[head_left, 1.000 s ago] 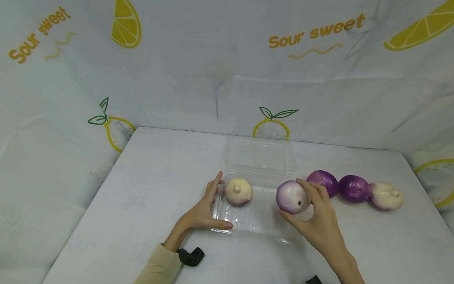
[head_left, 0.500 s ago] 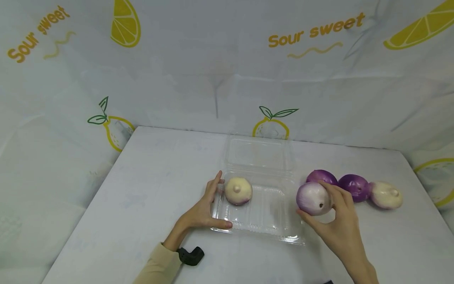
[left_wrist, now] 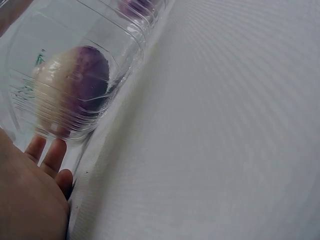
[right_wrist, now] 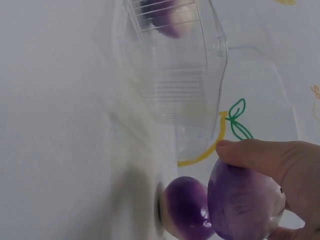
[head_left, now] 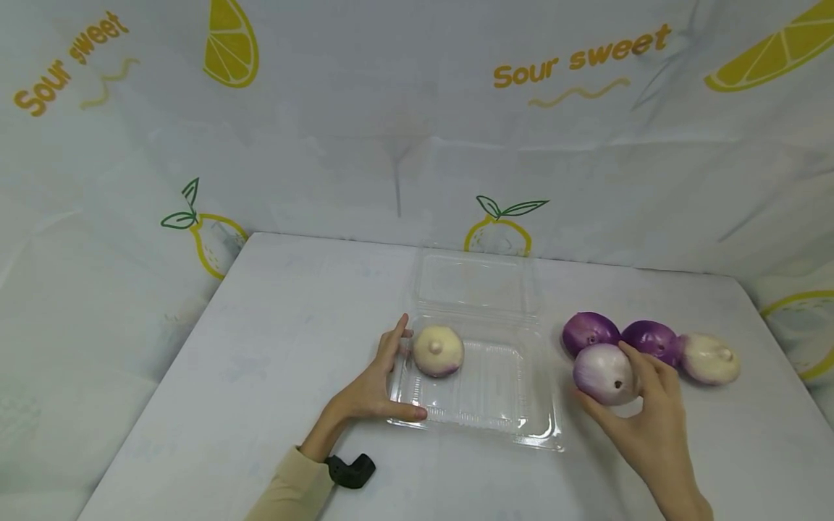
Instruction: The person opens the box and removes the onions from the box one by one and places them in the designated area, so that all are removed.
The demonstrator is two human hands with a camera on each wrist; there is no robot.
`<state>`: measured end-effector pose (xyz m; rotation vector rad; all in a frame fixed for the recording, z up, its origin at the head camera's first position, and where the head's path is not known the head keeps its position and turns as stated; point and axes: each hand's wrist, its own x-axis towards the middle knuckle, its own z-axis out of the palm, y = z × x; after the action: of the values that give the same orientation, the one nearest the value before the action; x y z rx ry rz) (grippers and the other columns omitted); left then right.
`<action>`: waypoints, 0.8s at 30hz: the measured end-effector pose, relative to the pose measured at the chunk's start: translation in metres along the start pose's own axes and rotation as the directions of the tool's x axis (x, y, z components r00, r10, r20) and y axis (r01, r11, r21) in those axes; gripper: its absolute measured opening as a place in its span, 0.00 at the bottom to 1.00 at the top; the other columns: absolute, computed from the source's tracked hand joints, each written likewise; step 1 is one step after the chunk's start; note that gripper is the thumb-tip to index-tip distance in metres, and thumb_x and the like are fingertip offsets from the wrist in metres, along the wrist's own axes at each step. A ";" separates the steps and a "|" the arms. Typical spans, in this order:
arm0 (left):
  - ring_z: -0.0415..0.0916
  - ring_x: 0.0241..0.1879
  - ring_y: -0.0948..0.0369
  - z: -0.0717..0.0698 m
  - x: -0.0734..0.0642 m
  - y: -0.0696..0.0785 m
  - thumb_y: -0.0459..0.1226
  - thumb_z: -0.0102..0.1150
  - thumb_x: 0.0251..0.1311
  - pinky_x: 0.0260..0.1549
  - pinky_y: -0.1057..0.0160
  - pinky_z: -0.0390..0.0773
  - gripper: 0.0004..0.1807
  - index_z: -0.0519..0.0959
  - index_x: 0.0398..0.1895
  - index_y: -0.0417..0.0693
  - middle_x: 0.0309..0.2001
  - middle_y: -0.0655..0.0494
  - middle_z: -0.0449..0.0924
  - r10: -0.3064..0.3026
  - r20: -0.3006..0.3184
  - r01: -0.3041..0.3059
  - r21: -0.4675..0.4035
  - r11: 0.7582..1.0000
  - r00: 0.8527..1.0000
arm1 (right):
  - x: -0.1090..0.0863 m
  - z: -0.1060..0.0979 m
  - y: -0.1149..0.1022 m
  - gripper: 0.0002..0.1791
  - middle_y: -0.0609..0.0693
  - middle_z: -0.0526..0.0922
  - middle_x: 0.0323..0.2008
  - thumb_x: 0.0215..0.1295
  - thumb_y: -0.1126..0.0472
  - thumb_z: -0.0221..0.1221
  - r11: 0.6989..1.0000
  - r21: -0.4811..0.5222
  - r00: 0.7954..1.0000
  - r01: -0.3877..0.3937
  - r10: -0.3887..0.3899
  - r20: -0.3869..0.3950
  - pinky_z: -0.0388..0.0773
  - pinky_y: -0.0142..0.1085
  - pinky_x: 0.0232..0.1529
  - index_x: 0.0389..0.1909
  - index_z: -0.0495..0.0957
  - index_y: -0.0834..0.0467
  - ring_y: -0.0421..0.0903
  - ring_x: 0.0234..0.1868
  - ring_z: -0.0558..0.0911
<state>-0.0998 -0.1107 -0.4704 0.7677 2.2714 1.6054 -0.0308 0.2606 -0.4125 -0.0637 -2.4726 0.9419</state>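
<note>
My right hand (head_left: pixel 651 427) pinches a pale purple-and-white onion (head_left: pixel 604 375) between thumb and fingers, to the right of a clear plastic clamshell box (head_left: pixel 547 427). In the right wrist view this held onion (right_wrist: pixel 242 202) overlaps a darker purple onion (right_wrist: pixel 185 210) standing behind it. My left hand (head_left: pixel 378 383) lies at the box's left side, thumb along the front edge and fingers spread. The left wrist view shows those fingertips (left_wrist: pixel 54 155) right at the box wall. One cream onion (head_left: pixel 438 351) with a purple underside sits in the box's left end.
Past the held onion, a row of onions lies on the white table (head_left: pixel 293 311): a purple onion (head_left: pixel 589 331), another purple onion (head_left: pixel 651 341) and a cream onion (head_left: pixel 710 359). The box's transparent lid (head_left: pixel 476 282) lies folded back toward the lemon-printed cloth (head_left: pixel 339 145).
My right hand has carried the onion from over the box's right part rightward and toward me, out past its edge, in front of the purple onions. The left hand keeps its place.
</note>
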 end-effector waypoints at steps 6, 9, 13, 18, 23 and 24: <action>0.58 0.66 0.48 0.000 0.000 0.001 0.44 0.80 0.37 0.60 0.46 0.63 0.78 0.29 0.83 0.49 0.76 0.41 0.49 -0.002 -0.003 0.002 0.007 1.000 1.000 | 0.000 -0.003 0.012 0.52 0.69 0.71 0.61 0.33 0.71 0.80 0.995 -0.041 0.996 -0.089 0.090 0.015 0.57 0.22 0.52 0.68 0.73 0.62 0.42 0.57 0.69; 0.58 0.66 0.48 0.000 0.000 0.001 0.44 0.80 0.37 0.60 0.46 0.63 0.78 0.29 0.83 0.48 0.76 0.40 0.49 -0.002 -0.002 0.002 0.010 1.000 1.000 | 0.000 -0.004 0.017 0.52 0.72 0.69 0.62 0.34 0.72 0.79 0.993 -0.040 0.993 -0.111 0.112 0.039 0.64 0.36 0.66 0.69 0.71 0.64 0.63 0.61 0.69; 0.58 0.66 0.48 0.000 0.000 0.000 0.44 0.80 0.37 0.60 0.46 0.63 0.78 0.29 0.83 0.49 0.76 0.41 0.49 -0.003 -0.002 0.003 0.008 1.000 1.000 | 0.001 -0.004 0.023 0.52 0.75 0.66 0.62 0.34 0.72 0.78 0.990 -0.051 0.988 -0.135 0.138 0.065 0.64 0.71 0.59 0.69 0.69 0.67 0.71 0.62 0.67; 0.58 0.67 0.48 0.000 -0.001 0.000 0.45 0.80 0.37 0.60 0.45 0.63 0.78 0.29 0.84 0.51 0.76 0.41 0.48 -0.006 -0.002 0.006 0.012 1.000 1.000 | 0.001 -0.004 0.027 0.51 0.76 0.65 0.62 0.36 0.71 0.78 0.983 -0.081 0.982 -0.164 0.171 0.079 0.64 0.71 0.56 0.68 0.68 0.69 0.72 0.62 0.67; 0.58 0.66 0.49 0.000 -0.001 -0.001 0.45 0.80 0.38 0.60 0.46 0.63 0.78 0.29 0.83 0.48 0.76 0.41 0.48 -0.002 0.000 0.002 0.006 1.000 1.000 | -0.001 -0.005 0.032 0.52 0.76 0.64 0.62 0.38 0.71 0.78 0.981 -0.095 0.980 -0.172 0.180 0.086 0.64 0.71 0.55 0.69 0.67 0.69 0.73 0.62 0.66; 0.58 0.66 0.49 0.000 0.000 -0.001 0.45 0.80 0.38 0.60 0.46 0.63 0.78 0.29 0.83 0.48 0.76 0.41 0.48 0.000 0.001 0.000 0.005 1.000 1.000 | -0.001 -0.005 0.033 0.52 0.76 0.64 0.62 0.38 0.71 0.78 0.981 -0.094 0.980 -0.171 0.179 0.085 0.63 0.71 0.55 0.69 0.67 0.68 0.73 0.62 0.66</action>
<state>-0.0999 -0.1114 -0.4712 0.7693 2.2762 1.5994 -0.0316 0.2883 -0.4308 -0.2765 -2.6275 0.9282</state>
